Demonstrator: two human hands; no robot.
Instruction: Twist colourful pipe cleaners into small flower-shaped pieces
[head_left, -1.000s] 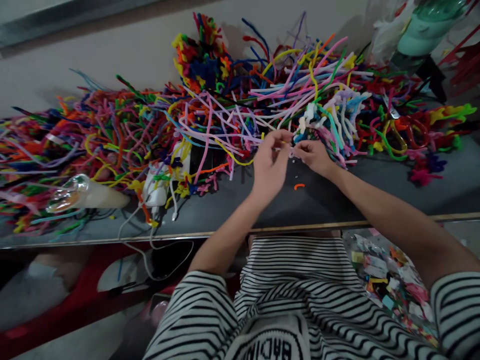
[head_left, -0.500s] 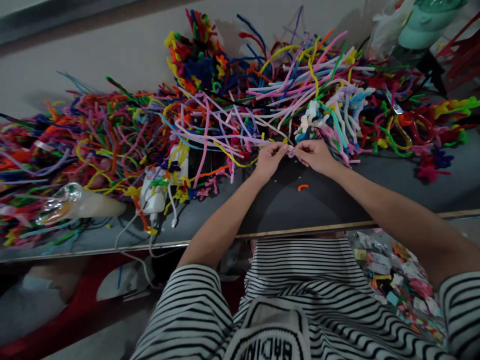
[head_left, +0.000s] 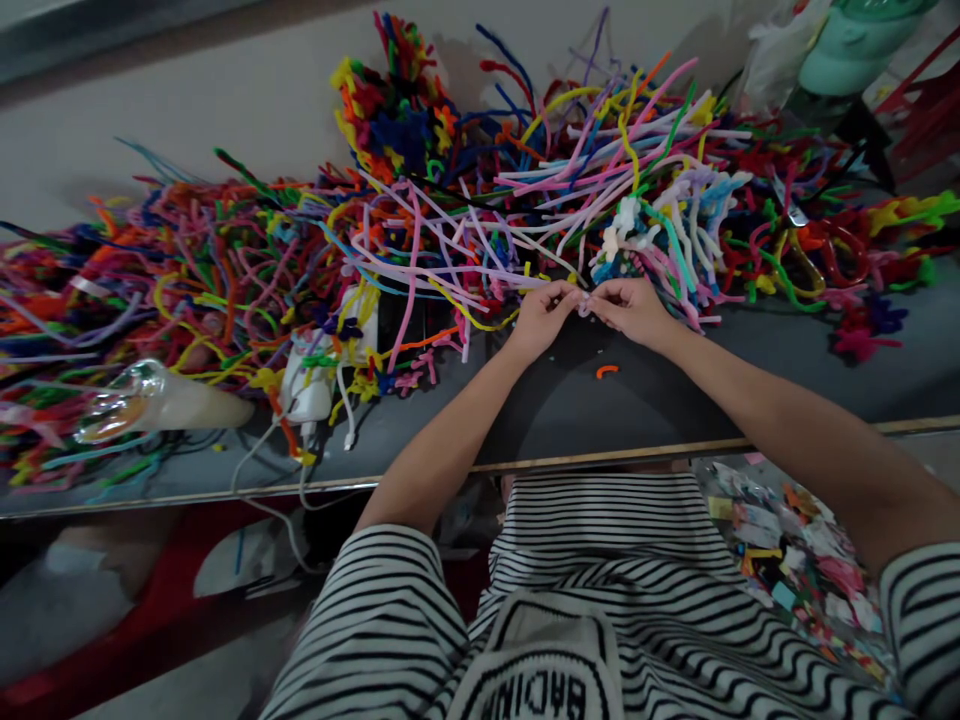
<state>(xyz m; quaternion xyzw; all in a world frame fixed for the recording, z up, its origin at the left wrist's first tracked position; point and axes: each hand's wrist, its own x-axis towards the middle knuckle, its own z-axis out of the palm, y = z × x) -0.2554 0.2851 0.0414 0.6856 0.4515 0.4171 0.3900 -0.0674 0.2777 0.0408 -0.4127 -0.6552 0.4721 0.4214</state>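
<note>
Stem pile (head_left: 217, 250): fuzzy, chenille-like fibre; matt, soft-looking.
Held piece (head_left: 584, 306): appears to be the same fuzzy fibre; finish too small to tell.
Orange offcut (head_left: 607, 371): fuzzy, matt.
Tabletop (head_left: 555, 415): smooth, dark grey, mostly matt.
Table edge (head_left: 615, 459): wood-like strip, light brown, matt.
Scissors (head_left: 841, 250): glossy, plastic-looking handles; bright metallic glint above them.
Power adapter (head_left: 309, 390): smooth white plastic.
Tapered container (head_left: 202, 405): smooth, translucent, plastic-looking; clear, shiny, crinkled surface at the wide end.
Teal object (head_left: 844, 55): smooth, plastic-looking.
Bag (head_left: 776, 60): thin, translucent plastic film, wrinkled.
Shirt (head_left: 600, 510): striped cloth, matt, softly creased.
Wall (head_left: 150, 80): smooth, matt.
</note>
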